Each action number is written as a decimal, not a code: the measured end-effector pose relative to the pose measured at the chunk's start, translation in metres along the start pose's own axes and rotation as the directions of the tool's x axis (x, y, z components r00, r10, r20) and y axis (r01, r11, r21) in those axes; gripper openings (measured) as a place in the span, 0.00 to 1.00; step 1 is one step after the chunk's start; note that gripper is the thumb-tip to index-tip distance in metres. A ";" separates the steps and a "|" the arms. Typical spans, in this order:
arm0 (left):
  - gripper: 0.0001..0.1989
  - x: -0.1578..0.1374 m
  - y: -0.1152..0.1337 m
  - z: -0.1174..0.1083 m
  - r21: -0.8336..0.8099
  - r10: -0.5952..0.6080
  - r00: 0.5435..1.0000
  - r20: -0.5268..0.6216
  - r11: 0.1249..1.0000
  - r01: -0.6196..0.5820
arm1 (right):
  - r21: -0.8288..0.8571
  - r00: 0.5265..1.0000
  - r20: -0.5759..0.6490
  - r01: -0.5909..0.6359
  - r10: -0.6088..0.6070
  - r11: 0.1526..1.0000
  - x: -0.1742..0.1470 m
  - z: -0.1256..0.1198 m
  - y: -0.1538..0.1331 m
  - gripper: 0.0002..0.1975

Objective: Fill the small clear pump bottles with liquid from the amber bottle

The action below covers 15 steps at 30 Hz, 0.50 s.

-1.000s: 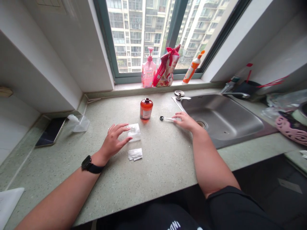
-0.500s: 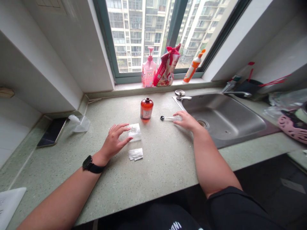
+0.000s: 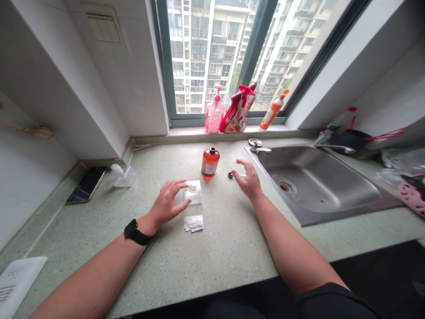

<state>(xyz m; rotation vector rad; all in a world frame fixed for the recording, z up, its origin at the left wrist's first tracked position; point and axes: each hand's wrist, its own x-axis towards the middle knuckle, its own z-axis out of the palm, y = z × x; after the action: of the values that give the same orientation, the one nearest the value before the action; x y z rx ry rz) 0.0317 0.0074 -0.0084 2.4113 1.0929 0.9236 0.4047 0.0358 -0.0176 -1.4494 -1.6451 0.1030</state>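
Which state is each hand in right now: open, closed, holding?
Left hand: open, fingers at the clear bottle; contact unclear.
Right hand: open, nothing visibly held, near the black cap.

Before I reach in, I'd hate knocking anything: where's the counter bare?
Bare counter lies between the white tissue and right forearm, and between the phone and left forearm. Crowded: around the amber bottle, with the clear bottle, black cap, left hand and right hand nearby.

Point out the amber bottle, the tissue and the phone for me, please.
amber bottle [image 3: 210, 162]: head view, on the middle of its body
tissue [image 3: 193, 223]: head view, on the middle of its white upper face
phone [image 3: 86, 185]: head view, on its dark screen
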 end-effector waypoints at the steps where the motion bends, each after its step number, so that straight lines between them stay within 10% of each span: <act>1: 0.21 0.000 0.000 0.001 -0.001 0.001 1.000 -0.002 1.000 -0.001 | 0.038 1.000 -0.007 0.001 -0.001 0.999 -0.003 0.012 -0.008 0.27; 10: 0.25 0.001 -0.002 0.003 -0.004 0.009 0.999 -0.052 1.000 -0.009 | 0.261 0.992 -0.006 -0.120 0.126 0.958 0.015 0.094 -0.043 0.54; 15: 0.26 -0.001 -0.003 0.004 -0.003 -0.018 1.000 -0.026 1.000 0.018 | 0.301 0.985 0.097 -0.168 0.145 0.939 0.025 0.103 -0.035 0.53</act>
<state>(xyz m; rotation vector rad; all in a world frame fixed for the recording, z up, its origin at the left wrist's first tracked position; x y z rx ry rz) 0.0325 0.0087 -0.0131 2.3899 1.1195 0.9526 0.3134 0.0956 -0.0427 -1.3439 -1.4907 0.4884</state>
